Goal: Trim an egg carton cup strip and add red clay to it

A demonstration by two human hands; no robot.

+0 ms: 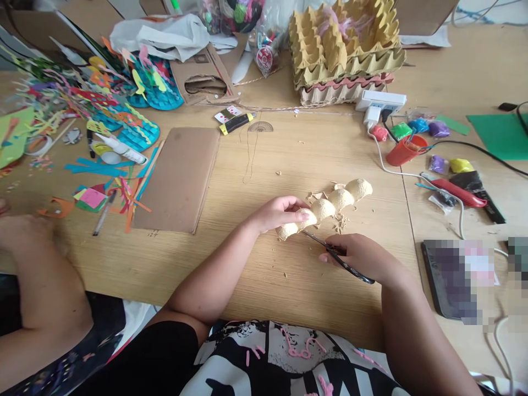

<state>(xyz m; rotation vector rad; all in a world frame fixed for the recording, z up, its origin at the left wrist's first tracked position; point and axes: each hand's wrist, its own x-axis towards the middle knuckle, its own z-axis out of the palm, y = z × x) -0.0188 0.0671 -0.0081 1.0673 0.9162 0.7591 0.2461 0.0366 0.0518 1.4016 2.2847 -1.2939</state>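
My left hand (279,213) grips the near left end of a pale yellow egg carton strip (323,209), a row of several rounded cups with the domes facing up. The strip slants up toward the right, just above the table. Below it, my right hand (355,254) is closed around black-handled scissors (350,267). Their blades point up and left and meet the strip's lower edge by the second cup. How far the blades are apart is hard to see. Small carton scraps (340,223) lie around the strip.
A brown cardboard sheet (177,179) lies left, beside coloured paper strips. Stacked egg trays (346,55) and a power strip (381,100) stand at the back. An orange cup (402,152), cables and a phone (447,278) are right. Another person's arm (45,286) rests at left.
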